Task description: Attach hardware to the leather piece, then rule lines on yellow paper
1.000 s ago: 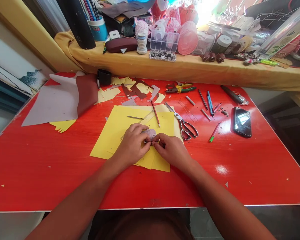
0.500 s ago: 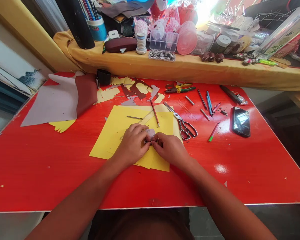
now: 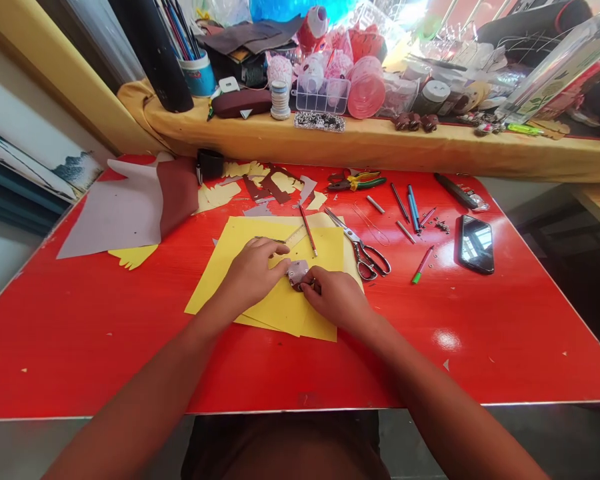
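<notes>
Small metal-dotted mauve-and-brown piece [image 3: 297, 272]: best handled, in judgement, by a light edge pinch, face left uncovered. Position: between both hands, over yellow sheets [image 3: 275, 311]. Right hand [image 3: 339, 293]: pinching its lower right edge. Left hand [image 3: 251, 275]: fingers parted, thumb just beside its left edge, contact unclear.

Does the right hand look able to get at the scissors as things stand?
Probably yes: the scissors lie uncovered just beyond the right hand, nothing visible between, though that hand pinches a small gray-and-brown piece.
</notes>
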`<state>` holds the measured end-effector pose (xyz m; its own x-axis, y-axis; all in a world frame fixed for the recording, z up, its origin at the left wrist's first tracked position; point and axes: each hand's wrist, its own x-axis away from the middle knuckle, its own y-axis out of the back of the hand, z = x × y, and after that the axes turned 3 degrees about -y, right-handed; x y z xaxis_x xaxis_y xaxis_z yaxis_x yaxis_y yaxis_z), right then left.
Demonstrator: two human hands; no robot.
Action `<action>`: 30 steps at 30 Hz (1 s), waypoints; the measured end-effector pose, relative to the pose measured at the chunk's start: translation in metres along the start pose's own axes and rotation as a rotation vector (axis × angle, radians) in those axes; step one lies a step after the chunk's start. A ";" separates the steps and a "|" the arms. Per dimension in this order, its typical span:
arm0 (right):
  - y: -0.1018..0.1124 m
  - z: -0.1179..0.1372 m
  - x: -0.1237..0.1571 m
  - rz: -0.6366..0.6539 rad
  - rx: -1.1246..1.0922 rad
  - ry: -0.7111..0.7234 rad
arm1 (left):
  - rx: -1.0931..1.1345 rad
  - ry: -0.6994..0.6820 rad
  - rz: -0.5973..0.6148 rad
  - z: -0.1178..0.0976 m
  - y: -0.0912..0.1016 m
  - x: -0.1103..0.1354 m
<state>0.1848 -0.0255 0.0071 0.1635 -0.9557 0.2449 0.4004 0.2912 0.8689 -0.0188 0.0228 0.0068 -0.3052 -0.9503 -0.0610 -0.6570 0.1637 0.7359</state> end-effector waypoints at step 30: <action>0.000 0.004 0.000 -0.003 0.069 -0.015 | -0.264 -0.476 0.221 -0.005 0.000 0.000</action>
<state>0.1811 -0.0259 0.0086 0.1482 -0.9573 0.2484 0.3374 0.2850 0.8972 -0.0151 0.0216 0.0107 -0.7319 -0.6673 -0.1380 -0.3669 0.2153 0.9050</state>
